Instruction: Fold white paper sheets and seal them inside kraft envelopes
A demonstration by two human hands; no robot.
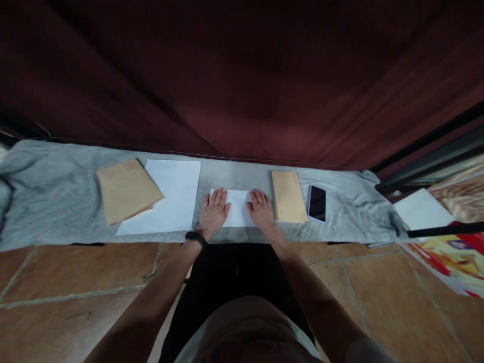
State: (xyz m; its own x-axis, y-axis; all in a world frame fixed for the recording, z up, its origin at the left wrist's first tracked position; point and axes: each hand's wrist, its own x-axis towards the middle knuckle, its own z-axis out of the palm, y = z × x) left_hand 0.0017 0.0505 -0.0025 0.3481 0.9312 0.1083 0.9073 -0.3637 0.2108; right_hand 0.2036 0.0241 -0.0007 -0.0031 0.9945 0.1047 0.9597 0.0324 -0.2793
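A small white sheet of paper (pixel 238 209), which looks folded, lies on the grey cloth in front of me. On its left end rests my left hand (pixel 215 209), flat with the fingers stretched out. My right hand (pixel 260 207) presses flat on the right end, fingers extended. Just right of that hand is a stack of brown envelopes (pixel 289 196). To the left, larger white sheets (pixel 176 196) lie spread out, partly covered by more brown envelopes (pixel 128 189).
A phone (pixel 317 203) with a dark screen lies right of the envelope stack. Grey cloth (pixel 56 191) covers the narrow table. A dark red curtain (pixel 242 101) hangs behind it. At far right are a white sheet (pixel 422 209), a colourful printed box (pixel 454 257) and dark bars (pixel 434 133).
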